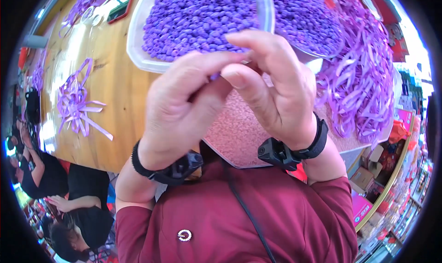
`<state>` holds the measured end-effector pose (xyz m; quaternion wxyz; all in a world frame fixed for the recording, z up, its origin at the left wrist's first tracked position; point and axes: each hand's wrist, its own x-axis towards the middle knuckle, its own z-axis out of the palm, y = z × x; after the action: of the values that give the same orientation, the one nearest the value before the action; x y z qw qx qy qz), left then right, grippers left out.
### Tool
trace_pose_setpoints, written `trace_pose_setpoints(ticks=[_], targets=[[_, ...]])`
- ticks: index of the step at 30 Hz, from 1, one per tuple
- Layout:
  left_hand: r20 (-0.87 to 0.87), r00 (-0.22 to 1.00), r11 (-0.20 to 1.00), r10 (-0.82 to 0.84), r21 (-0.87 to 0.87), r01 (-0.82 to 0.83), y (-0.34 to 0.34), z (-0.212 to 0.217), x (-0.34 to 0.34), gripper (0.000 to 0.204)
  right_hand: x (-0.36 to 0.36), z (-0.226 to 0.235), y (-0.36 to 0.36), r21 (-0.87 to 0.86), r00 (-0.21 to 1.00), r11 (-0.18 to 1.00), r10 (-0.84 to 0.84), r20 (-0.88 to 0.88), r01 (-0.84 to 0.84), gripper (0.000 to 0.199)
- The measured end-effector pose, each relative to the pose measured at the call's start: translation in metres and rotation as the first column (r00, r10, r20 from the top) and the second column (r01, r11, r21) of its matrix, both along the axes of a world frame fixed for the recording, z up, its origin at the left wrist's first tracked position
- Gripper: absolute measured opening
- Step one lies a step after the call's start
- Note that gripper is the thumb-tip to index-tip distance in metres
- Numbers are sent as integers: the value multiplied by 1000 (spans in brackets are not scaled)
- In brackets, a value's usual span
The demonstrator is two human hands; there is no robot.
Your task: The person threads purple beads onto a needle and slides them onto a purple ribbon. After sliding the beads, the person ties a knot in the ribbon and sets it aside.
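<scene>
My left hand [182, 106] is closed, its thumb and index finger pinched around a small purple thing [215, 75]; too little shows to tell bead from ribbon. Close against those fingertips, my right hand [281, 90] has its thumb and fingers curled inward. Whatever the right fingers grip is hidden between the two hands. Just beyond them stands a clear plastic tub [143, 63] filled with purple beads [198, 19]. Both hands are raised above a pink speckled mat [239, 129].
More purple beads [304, 21] fill a round container at the back right. A large heap of purple ribbons [357, 74] lies on the right; a smaller ribbon bundle [78, 104] rests on the wooden table [117, 97]. People in black [87, 208] are at the left. Cardboard boxes [363, 178] stand lower right.
</scene>
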<state>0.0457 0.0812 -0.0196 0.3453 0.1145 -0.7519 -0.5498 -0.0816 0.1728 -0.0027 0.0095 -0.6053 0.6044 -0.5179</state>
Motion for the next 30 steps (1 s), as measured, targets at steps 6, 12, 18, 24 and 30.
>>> trace_pose_setpoints(ticks=[6, 12, 18, 24, 30], targets=[[17, 999, 904, -45, 426, 33, -1, 8, 6, 19, -22, 36, 58, 161, 926, 924, -364, 100, 346, 18], [70, 997, 950, -44, 313, 20, 5, 7, 3, 19, -48, 7, 153, 352, 868, 814, -334, -367, 463, 19], [146, 986, 965, -86, 256, 46, 22, 11, 2, 18, -34, -24, 166, 316, 877, 845, -312, -365, 432, 26], [212, 977, 999, -1, 41, -8, 40, 15, 22, 15, -39, -36, 139, 350, 890, 843, -282, -358, 408, 22], [238, 970, 990, 51, -138, -18, 39, 16, 51, 13, -44, -35, 134, 345, 934, 877, -262, -242, 335, 6]])
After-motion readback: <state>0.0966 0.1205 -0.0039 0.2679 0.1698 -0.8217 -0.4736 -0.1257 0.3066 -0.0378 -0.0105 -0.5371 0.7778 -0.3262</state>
